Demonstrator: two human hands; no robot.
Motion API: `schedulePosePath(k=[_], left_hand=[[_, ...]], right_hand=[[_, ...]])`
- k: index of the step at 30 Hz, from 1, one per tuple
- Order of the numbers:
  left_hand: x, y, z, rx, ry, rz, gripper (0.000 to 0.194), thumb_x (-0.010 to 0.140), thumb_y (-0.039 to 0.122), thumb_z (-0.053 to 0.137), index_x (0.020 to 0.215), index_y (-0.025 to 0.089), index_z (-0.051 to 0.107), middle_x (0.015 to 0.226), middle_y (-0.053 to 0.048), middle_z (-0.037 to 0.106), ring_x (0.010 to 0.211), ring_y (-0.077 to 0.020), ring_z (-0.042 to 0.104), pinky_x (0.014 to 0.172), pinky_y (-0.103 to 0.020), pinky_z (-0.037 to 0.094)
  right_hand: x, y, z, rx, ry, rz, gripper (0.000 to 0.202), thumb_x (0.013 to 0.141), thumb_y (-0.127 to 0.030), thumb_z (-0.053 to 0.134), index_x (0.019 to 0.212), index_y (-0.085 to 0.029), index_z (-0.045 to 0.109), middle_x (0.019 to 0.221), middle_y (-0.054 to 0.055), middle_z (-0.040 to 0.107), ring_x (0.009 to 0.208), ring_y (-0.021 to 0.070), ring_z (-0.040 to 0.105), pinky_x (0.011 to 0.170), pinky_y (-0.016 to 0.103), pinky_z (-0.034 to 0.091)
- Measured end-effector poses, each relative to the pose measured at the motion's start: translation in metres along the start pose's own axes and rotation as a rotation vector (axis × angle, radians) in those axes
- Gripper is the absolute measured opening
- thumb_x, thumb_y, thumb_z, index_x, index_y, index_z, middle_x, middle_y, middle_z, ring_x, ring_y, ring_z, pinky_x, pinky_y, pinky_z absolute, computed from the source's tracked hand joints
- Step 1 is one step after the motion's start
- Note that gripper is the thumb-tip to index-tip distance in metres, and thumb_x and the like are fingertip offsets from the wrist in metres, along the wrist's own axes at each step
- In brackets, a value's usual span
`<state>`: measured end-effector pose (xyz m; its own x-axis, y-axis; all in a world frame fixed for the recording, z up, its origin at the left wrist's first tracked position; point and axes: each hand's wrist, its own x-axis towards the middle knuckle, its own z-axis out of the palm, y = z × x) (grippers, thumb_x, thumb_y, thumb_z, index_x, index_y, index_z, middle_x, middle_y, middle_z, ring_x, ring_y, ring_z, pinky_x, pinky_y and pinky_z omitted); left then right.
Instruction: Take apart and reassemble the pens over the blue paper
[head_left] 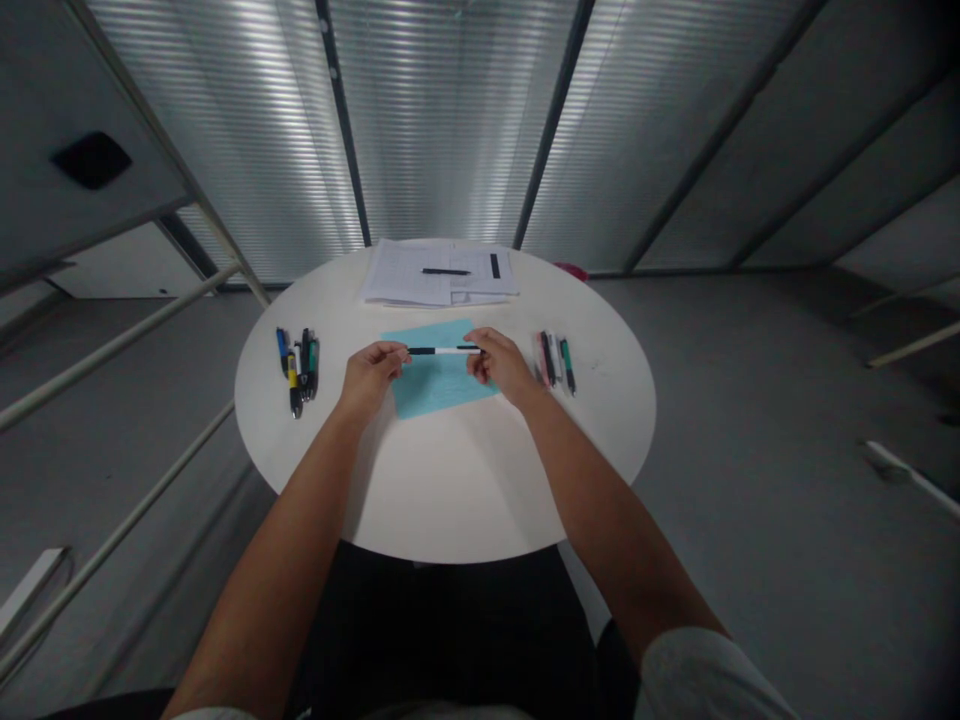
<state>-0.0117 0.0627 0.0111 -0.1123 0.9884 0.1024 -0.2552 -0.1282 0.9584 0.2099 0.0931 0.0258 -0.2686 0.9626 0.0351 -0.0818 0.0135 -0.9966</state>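
While a pale rail (120, 343) runs past the left of the round table (450, 490), it stands apart from both hands; next along, a loose cluster of pens (303, 360) lies near the table's left edge, a yellow pen (293, 372) nearest the person, presumably placed to leave the middle as working space; the left hand (373, 375) has thumb and fingertips pinched together on the dark end of a black-and-white pen (448, 351), held about level over a blue sheet (431, 392); a stack of papers (405, 280), bearing a dark pen (446, 271), lies beyond, out of the hands' way; the right hand (506, 365) has its fingers bent and nearly closed at the held pen's other end, likely for steadiness, exact contact being too small to tell; further right, a row of pens (555, 358) lies close beside that hand, its nearest obstacle.
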Motion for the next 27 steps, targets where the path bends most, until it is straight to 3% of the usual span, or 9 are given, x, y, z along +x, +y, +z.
schedulePosePath(k=[3, 6, 9, 11, 14, 17, 21, 24, 27], left_hand=[[0.000, -0.002, 0.001, 0.021, -0.013, 0.040, 0.018, 0.065, 0.026, 0.077, 0.077, 0.015, 0.070, 0.072, -0.002, 0.066, 0.057, -0.0086, 0.050, 0.058, -0.024, 0.038], [-0.001, -0.006, 0.001, 0.114, -0.059, 0.067, 0.021, 0.067, 0.028, 0.076, 0.083, 0.016, 0.070, 0.074, -0.004, 0.068, 0.064, -0.0121, 0.056, 0.066, -0.027, 0.043], [-0.003, -0.011, -0.002, 0.363, -0.168, 0.144, 0.025, 0.069, 0.027, 0.073, 0.093, 0.018, 0.070, 0.082, -0.006, 0.070, 0.078, -0.0186, 0.062, 0.080, -0.034, 0.046], [-0.004, -0.013, -0.004, 0.623, -0.187, 0.245, 0.031, 0.071, 0.023, 0.069, 0.102, 0.020, 0.070, 0.092, -0.008, 0.071, 0.091, -0.0232, 0.061, 0.091, -0.040, 0.043], [-0.004, -0.016, -0.009, 1.029, -0.106, 0.290, 0.035, 0.071, 0.023, 0.066, 0.106, 0.023, 0.071, 0.106, -0.010, 0.068, 0.104, -0.0304, 0.056, 0.098, -0.048, 0.037], [-0.003, -0.019, -0.011, 1.258, -0.110, 0.268, 0.032, 0.076, 0.030, 0.063, 0.106, 0.025, 0.073, 0.112, -0.012, 0.064, 0.109, -0.0345, 0.052, 0.096, -0.051, 0.035], [-0.002, -0.022, -0.012, 1.284, -0.145, 0.290, 0.031, 0.079, 0.032, 0.060, 0.107, 0.026, 0.073, 0.112, -0.013, 0.063, 0.108, -0.0344, 0.052, 0.095, -0.049, 0.036], [-0.002, -0.022, -0.013, 1.259, -0.145, 0.291, 0.030, 0.077, 0.031, 0.062, 0.105, 0.026, 0.074, 0.111, -0.012, 0.064, 0.107, -0.0346, 0.053, 0.096, -0.050, 0.036], [-0.001, -0.022, -0.013, 1.238, -0.137, 0.282, 0.030, 0.076, 0.031, 0.063, 0.104, 0.027, 0.075, 0.111, -0.012, 0.065, 0.107, -0.0355, 0.053, 0.096, -0.051, 0.036]], right_hand=[[0.001, 0.002, 0.001, 0.055, 0.019, -0.012, 0.041, 0.071, -0.055, 0.071, 0.084, -0.022, 0.052, 0.052, -0.005, 0.060, 0.035, 0.0091, 0.046, 0.035, 0.021, 0.033], [0.005, 0.004, 0.004, 0.023, 0.166, -0.073, 0.040, 0.075, -0.057, 0.068, 0.077, -0.022, 0.050, 0.050, -0.005, 0.056, 0.040, 0.0095, 0.048, 0.038, 0.020, 0.035], [0.010, 0.004, 0.006, 0.210, 0.306, -0.110, 0.035, 0.078, -0.054, 0.065, 0.079, -0.023, 0.048, 0.066, -0.003, 0.061, 0.058, 0.0105, 0.059, 0.053, 0.021, 0.047], [0.012, 0.001, 0.003, 0.397, 0.313, -0.057, 0.031, 0.081, -0.051, 0.060, 0.079, -0.024, 0.044, 0.073, -0.003, 0.061, 0.065, 0.0116, 0.061, 0.062, 0.026, 0.051], [0.009, -0.006, -0.008, 0.497, 0.279, 0.009, 0.029, 0.084, -0.049, 0.051, 0.074, -0.024, 0.040, 0.058, -0.005, 0.047, 0.051, 0.0116, 0.049, 0.056, 0.027, 0.048], [0.004, -0.012, -0.019, 0.434, 0.212, -0.051, 0.035, 0.085, -0.054, 0.045, 0.067, -0.024, 0.039, 0.047, -0.006, 0.030, 0.042, 0.0114, 0.030, 0.042, 0.024, 0.034], [-0.002, -0.016, -0.022, 0.439, 0.205, -0.123, 0.035, 0.085, -0.052, 0.042, 0.065, -0.024, 0.043, 0.043, -0.007, 0.017, 0.040, 0.0113, 0.016, 0.038, 0.024, 0.020], [-0.005, -0.019, -0.018, 0.502, 0.236, -0.138, 0.035, 0.084, -0.055, 0.042, 0.071, -0.024, 0.047, 0.047, -0.006, 0.025, 0.041, 0.0114, 0.024, 0.039, 0.024, 0.024], [-0.004, -0.021, -0.015, 0.541, 0.252, -0.132, 0.023, 0.081, -0.045, 0.051, 0.075, -0.023, 0.049, 0.053, -0.005, 0.035, 0.043, 0.0099, 0.030, 0.038, 0.023, 0.027]])
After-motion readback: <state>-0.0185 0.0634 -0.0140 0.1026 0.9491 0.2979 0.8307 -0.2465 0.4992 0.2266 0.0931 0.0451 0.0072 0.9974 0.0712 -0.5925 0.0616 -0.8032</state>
